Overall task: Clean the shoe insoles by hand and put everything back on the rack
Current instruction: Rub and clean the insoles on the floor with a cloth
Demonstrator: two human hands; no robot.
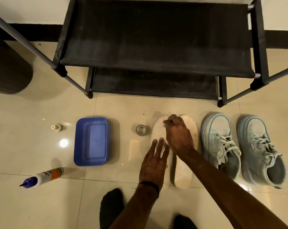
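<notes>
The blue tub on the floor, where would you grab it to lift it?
Take the blue tub by its rim on the two long sides, reaching down from above. It sits upright and open-topped with floor showing around it; lifting both sides probably keeps it level.

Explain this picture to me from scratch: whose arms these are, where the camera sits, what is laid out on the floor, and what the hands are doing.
There is no machine here. A person wears a camera on the head, looking down at their own arms and a tiled floor.

The left hand lies flat, fingers straight, on the left insole. The right hand, fingers curled, reaches across to that insole's toe end; whether it holds anything cannot be told. The right insole lies alongside.

Further right stand two pale blue sneakers. To the left are a small glass, a blue tub, a tiny bottle and a squeeze bottle. The black shoe rack stands behind.
</notes>
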